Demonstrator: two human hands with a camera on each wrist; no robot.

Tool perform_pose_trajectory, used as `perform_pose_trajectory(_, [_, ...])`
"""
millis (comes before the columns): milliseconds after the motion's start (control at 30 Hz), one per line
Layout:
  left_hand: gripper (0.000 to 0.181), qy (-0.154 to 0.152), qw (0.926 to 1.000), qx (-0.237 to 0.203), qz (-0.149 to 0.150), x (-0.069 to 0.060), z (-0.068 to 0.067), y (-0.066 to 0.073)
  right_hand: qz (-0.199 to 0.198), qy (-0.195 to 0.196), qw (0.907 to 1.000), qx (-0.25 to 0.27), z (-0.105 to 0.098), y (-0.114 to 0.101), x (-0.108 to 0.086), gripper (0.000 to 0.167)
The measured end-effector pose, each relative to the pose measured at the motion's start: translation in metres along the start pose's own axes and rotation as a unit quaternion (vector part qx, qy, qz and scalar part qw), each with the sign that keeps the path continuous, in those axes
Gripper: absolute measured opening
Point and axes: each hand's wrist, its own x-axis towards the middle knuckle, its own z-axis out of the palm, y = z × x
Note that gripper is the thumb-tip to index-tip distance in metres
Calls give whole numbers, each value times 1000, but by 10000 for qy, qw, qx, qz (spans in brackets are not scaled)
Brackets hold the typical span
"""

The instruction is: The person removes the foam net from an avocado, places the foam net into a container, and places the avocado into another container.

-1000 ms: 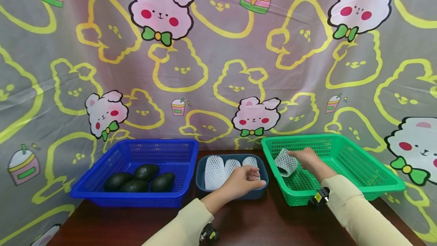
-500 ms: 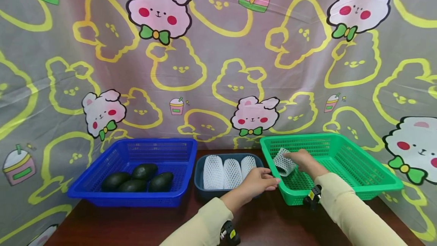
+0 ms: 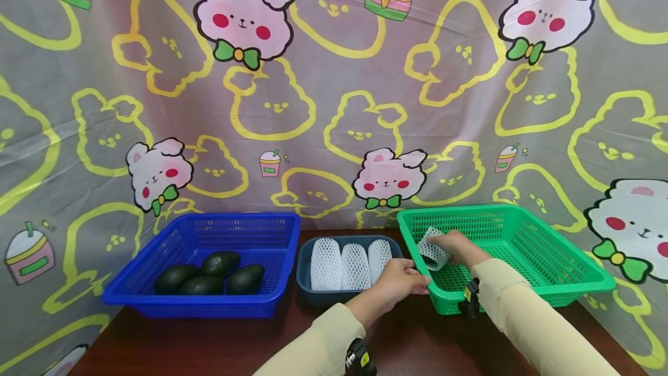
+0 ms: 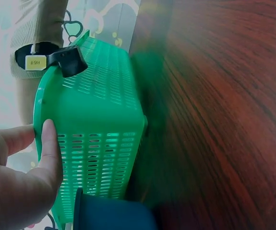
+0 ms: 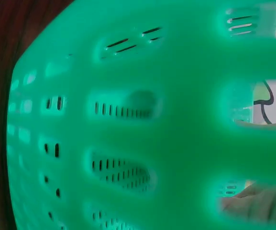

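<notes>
In the head view my left hand is at the near left corner of the green basket. The left wrist view shows its thumb on the outer wall and a finger over the rim, pinching the edge. Inside the basket's left end, my right hand grips a white foam net sleeve. That sleeve tilts against the left wall with a dark opening facing down; whether it holds anything, I cannot tell. Green basket wall fills most of the right wrist view, hiding the grip.
A dark blue-grey tray in the middle holds three white foam-net-covered pieces. To the left stands a blue basket with several dark avocados. A patterned curtain hangs behind the brown table.
My left hand has gone right, from over the dark tray to the green basket's rim. My right hand has shifted slightly left, still gripping the foam net sleeve.
</notes>
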Motion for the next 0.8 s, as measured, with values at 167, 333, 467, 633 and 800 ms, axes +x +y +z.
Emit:
perform_pose_trajectory(167, [21, 2, 10000, 30, 5, 1, 1, 0, 63, 36, 10000, -23, 1, 1, 3, 66])
perform_pose_trajectory(333, [13, -16, 9999, 139, -38, 2, 1, 2, 128, -27, 9999, 21, 1, 2, 5, 65])
perform_pose_trajectory(467, [8, -41, 9997, 228, -54, 1, 1, 2, 163, -85, 9998, -28, 2, 3, 6, 62])
perform_pose_trajectory(633, [9, -96, 9996, 271, -42, 0, 0, 2, 141, -98, 9998, -95, 3, 5, 8, 59])
perform_pose_trajectory(800, [7, -130, 9996, 260, -37, 0, -1, 3, 229, -67, 9997, -66, 3, 3, 8, 57])
